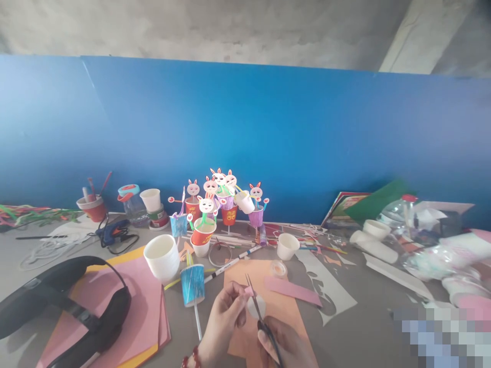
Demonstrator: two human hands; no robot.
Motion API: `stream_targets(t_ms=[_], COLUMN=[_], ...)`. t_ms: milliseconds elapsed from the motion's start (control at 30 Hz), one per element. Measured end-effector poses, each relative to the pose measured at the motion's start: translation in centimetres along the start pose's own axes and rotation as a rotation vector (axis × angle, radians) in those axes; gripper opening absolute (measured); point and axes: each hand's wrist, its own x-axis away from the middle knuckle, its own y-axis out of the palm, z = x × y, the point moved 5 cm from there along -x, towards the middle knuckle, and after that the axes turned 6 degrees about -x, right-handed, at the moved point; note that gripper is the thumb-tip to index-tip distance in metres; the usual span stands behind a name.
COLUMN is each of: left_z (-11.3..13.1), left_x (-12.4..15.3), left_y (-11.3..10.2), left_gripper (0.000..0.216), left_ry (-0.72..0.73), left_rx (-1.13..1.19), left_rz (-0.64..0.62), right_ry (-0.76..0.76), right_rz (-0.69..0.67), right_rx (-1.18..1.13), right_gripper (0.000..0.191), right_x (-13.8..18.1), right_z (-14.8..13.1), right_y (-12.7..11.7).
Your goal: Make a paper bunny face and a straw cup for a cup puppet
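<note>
My left hand (225, 313) pinches a small pink paper piece (249, 292) above an orange sheet (264, 306); a red bead bracelet circles its wrist. My right hand (286, 345) grips dark scissors (258, 306), whose blades point up at the pink piece. A small white round cut-out (256, 306) lies just under the blades. A pink paper strip (292, 290) rests on the orange sheet to the right.
Several paper-cup rabbit figures (215, 204) stand at the back by the blue wall (268, 138). Stacked white cups (163, 255), a blue cup on a straw (192, 284), a glue gun (113, 232), pink sheets (126, 312), a black headset (69, 301), and bottles and packets (422, 240) at right.
</note>
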Motion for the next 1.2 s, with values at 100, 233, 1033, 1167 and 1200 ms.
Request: stream_targets(t_ms=[100, 233, 1033, 1167, 1200], left_z=[0.3, 0.8, 1.2, 1.2, 1.2], left_x=[0.3, 0.6, 0.7, 0.7, 0.7], left_y=[0.2, 0.3, 0.3, 0.4, 0.4], left_gripper=[0.049, 0.049, 0.043, 0.044, 0.043], left_ry=[0.014, 0.025, 0.036, 0.03, 0.03], left_rx=[-0.001, 0.003, 0.017, 0.032, 0.034], left_rz=[-0.001, 0.025, 0.026, 0.026, 0.025], right_ry=[0.029, -0.006, -0.07, -0.054, -0.062], right_rz=[0.002, -0.013, -0.008, -0.015, -0.017], right_rx=[-0.012, 0.019, 0.014, 0.004, 0.01], right_gripper=[0.059, 0.058, 0.058, 0.059, 0.059], right_x=[0.0, 0.2, 0.3, 0.4, 0.4], right_z=[0.3, -0.1, -0.7, -0.2, -0.2], right_y=[0.4, 0.6, 0.8, 0.8, 0.8])
